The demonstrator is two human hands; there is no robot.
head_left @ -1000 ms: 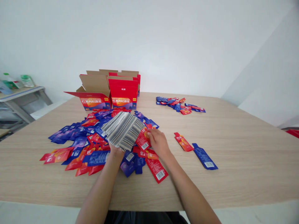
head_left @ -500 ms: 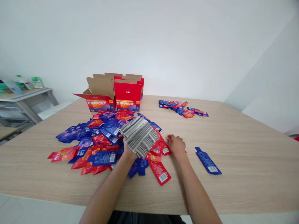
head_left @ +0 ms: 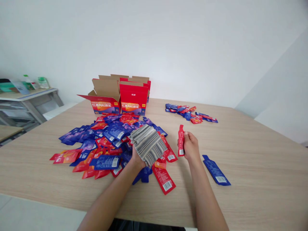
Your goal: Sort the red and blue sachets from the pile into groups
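One red sachet (head_left: 181,141) is pinched in the closed right hand (head_left: 192,146) above the worktop (head_left: 260,166), long axis near-upright, neck toward the far edge. The left hand (head_left: 138,158) holds one striped cloth (head_left: 149,142), fingers hidden, over a sachet pile (head_left: 103,162). Bare surface runs from one blue sachet (head_left: 216,171) to the right edge.

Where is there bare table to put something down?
Bare table lies right of the lone blue sachet, and between it and the small far pile. Centre-left is crowded: the big pile spreads before the boxes, and the left hand holds a striped bundle.
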